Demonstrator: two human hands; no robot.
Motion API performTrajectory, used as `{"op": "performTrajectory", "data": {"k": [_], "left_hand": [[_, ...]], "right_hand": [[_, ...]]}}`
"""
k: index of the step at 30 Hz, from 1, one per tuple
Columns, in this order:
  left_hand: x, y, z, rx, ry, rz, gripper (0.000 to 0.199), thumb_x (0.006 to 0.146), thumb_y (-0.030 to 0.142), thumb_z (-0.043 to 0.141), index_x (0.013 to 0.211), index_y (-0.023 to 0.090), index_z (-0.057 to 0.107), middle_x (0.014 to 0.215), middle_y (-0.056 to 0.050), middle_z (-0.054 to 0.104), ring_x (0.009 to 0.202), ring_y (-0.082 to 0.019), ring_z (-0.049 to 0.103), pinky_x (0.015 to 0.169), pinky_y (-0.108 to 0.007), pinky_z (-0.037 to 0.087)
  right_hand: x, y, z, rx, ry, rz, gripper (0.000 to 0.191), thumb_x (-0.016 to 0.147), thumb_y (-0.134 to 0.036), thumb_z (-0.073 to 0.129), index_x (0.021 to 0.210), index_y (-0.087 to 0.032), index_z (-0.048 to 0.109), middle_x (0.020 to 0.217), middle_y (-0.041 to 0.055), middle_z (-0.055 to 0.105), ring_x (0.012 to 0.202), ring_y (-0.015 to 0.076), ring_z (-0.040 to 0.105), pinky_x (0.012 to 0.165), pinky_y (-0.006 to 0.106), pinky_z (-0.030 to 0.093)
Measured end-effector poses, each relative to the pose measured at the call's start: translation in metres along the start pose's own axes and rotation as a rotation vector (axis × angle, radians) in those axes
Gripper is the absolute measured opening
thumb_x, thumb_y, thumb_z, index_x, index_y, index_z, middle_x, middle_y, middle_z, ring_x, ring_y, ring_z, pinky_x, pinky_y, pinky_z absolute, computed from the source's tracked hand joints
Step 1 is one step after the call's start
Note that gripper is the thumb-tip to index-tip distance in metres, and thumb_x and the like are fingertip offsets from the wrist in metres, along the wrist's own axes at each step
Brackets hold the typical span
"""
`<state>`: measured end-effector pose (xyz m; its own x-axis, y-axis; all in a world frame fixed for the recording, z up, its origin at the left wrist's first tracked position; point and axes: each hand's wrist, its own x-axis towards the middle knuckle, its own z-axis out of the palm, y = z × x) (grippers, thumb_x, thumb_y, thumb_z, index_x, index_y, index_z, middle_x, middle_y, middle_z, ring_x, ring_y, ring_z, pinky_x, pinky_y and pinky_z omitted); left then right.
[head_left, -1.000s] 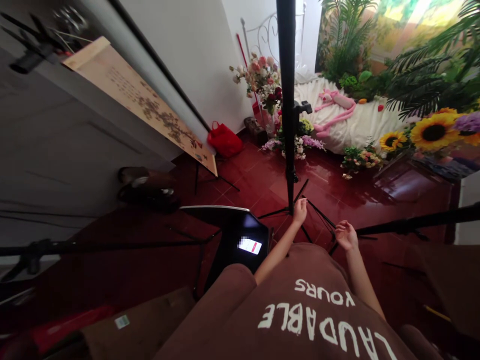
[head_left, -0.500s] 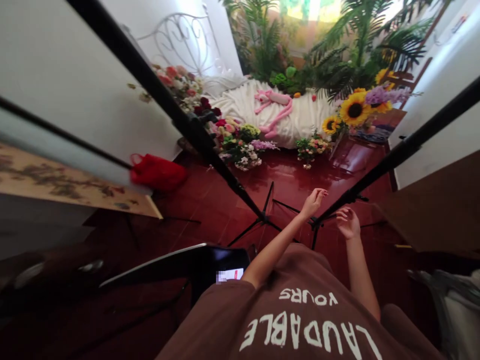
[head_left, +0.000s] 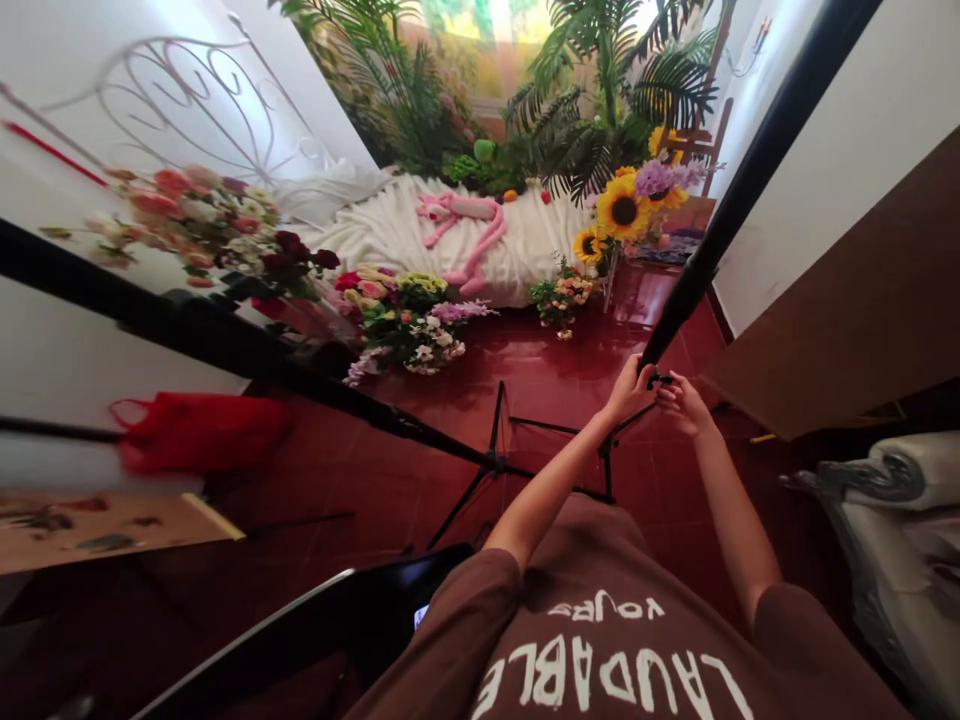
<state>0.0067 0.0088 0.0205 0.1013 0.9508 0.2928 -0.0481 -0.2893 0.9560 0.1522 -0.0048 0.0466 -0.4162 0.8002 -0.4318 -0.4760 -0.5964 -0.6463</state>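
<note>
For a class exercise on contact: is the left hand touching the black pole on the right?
Touching. The head view shows the left hand around the lower part of the black pole.

The red tiled floor (head_left: 442,455) carries a left stand (head_left: 495,462) and a right stand (head_left: 694,275). Flowers (head_left: 424,335) line its far edge; a red bag (head_left: 191,430) lies toward its left edge.

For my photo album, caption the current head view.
Left hand on a black pole, right hand at its knob, sunflowers and a pink plush toy beyond.
</note>
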Motion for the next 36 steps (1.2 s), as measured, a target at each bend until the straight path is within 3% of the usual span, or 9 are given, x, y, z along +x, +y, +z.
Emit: {"op": "performTrajectory", "data": {"k": [5,8,13,18,23,26,30,33,36], "left_hand": [[0.001,-0.004,0.000,0.079,0.017,0.019,0.038,0.095,0.052,0.034,0.103,0.017,0.049,0.083,-0.003,0.056,0.068,-0.011,0.052,0.069,-0.025,0.043],[0.001,-0.006,0.003,0.152,0.059,0.040,0.036,0.096,0.049,0.034,0.101,0.017,0.049,0.083,-0.003,0.057,0.071,-0.012,0.053,0.071,-0.026,0.043],[0.001,-0.007,0.005,0.180,0.085,0.045,0.037,0.095,0.050,0.035,0.102,0.017,0.050,0.083,-0.004,0.059,0.073,-0.013,0.055,0.073,-0.027,0.044],[0.002,-0.010,0.007,0.178,0.101,0.042,0.036,0.095,0.050,0.036,0.103,0.018,0.051,0.084,-0.005,0.060,0.073,-0.013,0.056,0.073,-0.027,0.045],[0.001,-0.011,0.007,0.168,0.100,0.034,0.037,0.095,0.050,0.036,0.103,0.017,0.050,0.084,-0.005,0.060,0.069,-0.012,0.055,0.069,-0.026,0.044],[0.000,-0.009,0.008,0.154,0.092,0.029,0.039,0.094,0.052,0.035,0.102,0.017,0.049,0.082,-0.004,0.058,0.067,-0.012,0.054,0.066,-0.026,0.044],[0.000,-0.008,0.008,0.148,0.092,0.035,0.039,0.094,0.054,0.035,0.100,0.018,0.048,0.080,-0.004,0.057,0.065,-0.012,0.053,0.066,-0.026,0.043],[-0.001,-0.007,0.007,0.161,0.075,0.032,0.039,0.094,0.053,0.033,0.100,0.018,0.048,0.081,-0.004,0.056,0.067,-0.012,0.052,0.067,-0.027,0.043],[-0.002,-0.007,0.003,0.175,0.045,0.027,0.037,0.095,0.050,0.035,0.104,0.017,0.048,0.085,-0.005,0.056,0.071,-0.013,0.054,0.071,-0.028,0.044]], "right_hand": [[0.009,-0.009,-0.013,-0.325,0.092,0.003,0.037,0.074,-0.049,0.068,0.067,-0.018,0.050,0.054,-0.0049,0.049,0.035,0.0009,0.025,0.029,0.013,0.016],[0.011,-0.013,-0.020,-0.481,0.084,-0.086,0.040,0.070,-0.054,0.070,0.072,-0.017,0.055,0.057,-0.0033,0.052,0.039,0.0026,0.033,0.034,0.015,0.024],[0.002,-0.019,-0.023,-0.870,0.007,-0.349,0.039,0.076,-0.056,0.064,0.080,-0.017,0.061,0.062,-0.0025,0.056,0.054,0.0096,0.050,0.054,0.023,0.045],[-0.008,-0.019,-0.027,-1.295,0.152,-0.676,0.031,0.085,-0.047,0.060,0.102,-0.021,0.068,0.088,0.0048,0.071,0.075,0.0188,0.065,0.073,0.032,0.053],[-0.014,-0.017,-0.030,-1.572,0.247,-0.934,0.026,0.092,-0.036,0.052,0.108,-0.028,0.071,0.100,0.0066,0.072,0.092,0.0232,0.067,0.087,0.041,0.052],[-0.024,-0.030,-0.008,-1.595,0.156,-0.948,0.035,0.087,-0.034,0.060,0.122,-0.030,0.064,0.112,0.0064,0.069,0.101,0.0239,0.064,0.091,0.043,0.053],[-0.038,-0.056,0.052,-1.345,0.140,-1.043,0.079,0.081,-0.041,0.068,0.149,-0.034,0.027,0.134,0.0060,0.057,0.109,0.0226,0.062,0.091,0.041,0.056],[-0.037,-0.070,0.098,-1.227,0.197,-1.141,0.081,0.085,-0.047,0.062,0.152,-0.037,0.016,0.139,0.0046,0.053,0.112,0.0225,0.062,0.091,0.039,0.057],[-0.030,-0.074,0.123,-1.190,0.241,-1.186,0.080,0.087,-0.051,0.058,0.152,-0.036,0.013,0.135,0.0050,0.056,0.108,0.0220,0.065,0.087,0.036,0.059]]}}
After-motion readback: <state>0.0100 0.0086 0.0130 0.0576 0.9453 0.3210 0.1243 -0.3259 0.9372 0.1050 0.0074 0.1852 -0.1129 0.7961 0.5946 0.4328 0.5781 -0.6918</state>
